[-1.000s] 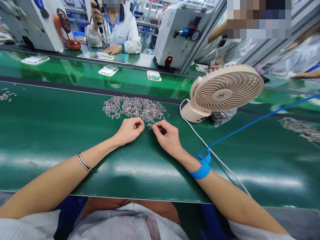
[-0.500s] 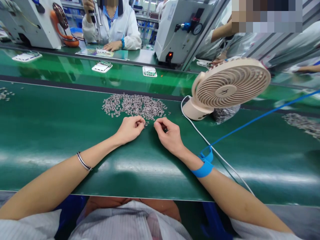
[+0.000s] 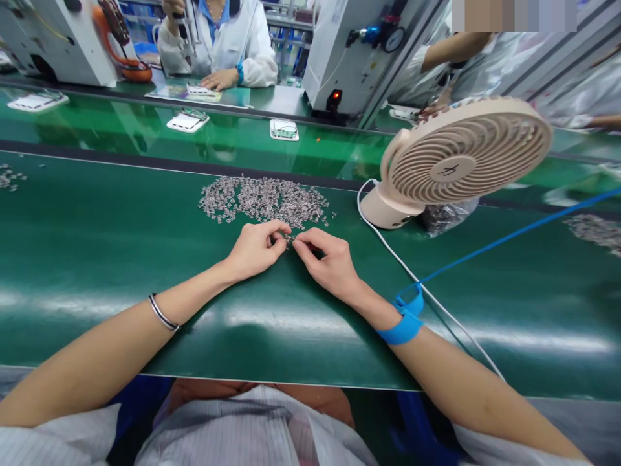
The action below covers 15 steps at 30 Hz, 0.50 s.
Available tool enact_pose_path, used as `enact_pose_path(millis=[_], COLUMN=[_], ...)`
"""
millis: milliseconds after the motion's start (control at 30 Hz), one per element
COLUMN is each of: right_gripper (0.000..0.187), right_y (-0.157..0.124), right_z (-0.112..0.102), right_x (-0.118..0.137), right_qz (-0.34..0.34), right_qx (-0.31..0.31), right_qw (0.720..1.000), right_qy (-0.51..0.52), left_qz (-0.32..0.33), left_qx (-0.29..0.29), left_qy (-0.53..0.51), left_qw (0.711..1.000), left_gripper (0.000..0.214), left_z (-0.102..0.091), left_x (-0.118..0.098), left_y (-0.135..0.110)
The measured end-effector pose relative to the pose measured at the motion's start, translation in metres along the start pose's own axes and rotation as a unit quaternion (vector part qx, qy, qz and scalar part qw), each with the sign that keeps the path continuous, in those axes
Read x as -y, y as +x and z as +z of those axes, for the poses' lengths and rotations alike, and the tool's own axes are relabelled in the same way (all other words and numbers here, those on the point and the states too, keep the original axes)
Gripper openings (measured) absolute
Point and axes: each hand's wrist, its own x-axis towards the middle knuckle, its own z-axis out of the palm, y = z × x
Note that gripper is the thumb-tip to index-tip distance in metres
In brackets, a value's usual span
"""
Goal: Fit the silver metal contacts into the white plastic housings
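Note:
Small silvery metal parts lie in a loose pile on the green work surface. Just in front of the pile, my left hand is closed, thumb and forefinger pinching a small metal part. My right hand meets it from the right, its thumb and fingertips pinched together at the same spot. Whether the right fingers grip that part or another one is too small to tell. A blue wrist strap is around my right wrist, and a metal bangle around my left forearm.
A beige fan with a white cable stands right of the pile, a clear plastic bag behind it. The strap's blue cord runs off right. White device housings lie on the belt beyond; co-workers sit across.
My hands have come together: the right fingertips, apart from the left before, now meet them at the small part. The view has shifted slightly.

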Motion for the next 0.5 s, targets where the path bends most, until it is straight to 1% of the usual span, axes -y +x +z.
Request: enact_pose_path(millis=[67,133,200,267,333,367,400,433,467,500], right_gripper=[0.015,0.016,0.019,0.02,0.019,0.019,0.019,0.019,0.018,0.017], right_y=[-0.0011,-0.0028,-0.0047,-0.0062,-0.0071,-0.0073,-0.0074,-0.0073,-0.007,-0.0065], right_z=[0.0006,0.0013,0.0018,0.0019,0.0018,0.0018,0.0018,0.0019,0.002,0.002], right_x=[-0.0004,-0.0006,-0.0008,-0.0009,-0.0009,-0.0006,-0.0001,0.0009,0.0023,0.0043], right_qz=[-0.037,-0.084,-0.134,-0.174,-0.194,-0.195,-0.188,-0.172,-0.145,-0.101], right_qx=[0.001,0.0,-0.004,-0.019,-0.041,-0.052,-0.057,-0.055,-0.046,-0.034], right_qw=[0.999,0.992,0.977,0.953,0.932,0.928,0.931,0.941,0.958,0.978], right_qy=[-0.035,-0.092,-0.169,-0.247,-0.302,-0.313,-0.309,-0.286,-0.243,-0.182], left_qz=[0.001,0.002,0.003,0.005,0.008,0.01,0.014,0.018,0.024,0.03], left_qx=[-0.004,-0.006,-0.003,0.0,0.001,0.0,0.0,0.0,-0.001,-0.002], left_qy=[0.0,0.001,0.001,0.002,0.005,0.008,0.012,0.015,0.02,0.025], left_qw=[1.0,1.0,1.0,1.0,1.0,1.0,1.0,1.0,1.0,0.999], left_gripper=[0.019,0.02,0.021,0.022,0.022,0.021,0.021,0.02,0.018,0.017], left_z=[0.0002,0.0001,-0.0002,-0.0006,-0.001,-0.0012,-0.0013,-0.0014,-0.0014,-0.0013], left_x=[-0.0002,-0.0007,-0.001,-0.0011,-0.0011,-0.0011,-0.0011,-0.0012,-0.0012,-0.0013], left_y=[-0.0003,-0.0006,-0.0009,-0.001,-0.001,-0.0009,-0.0009,-0.0008,-0.0009,-0.0011])
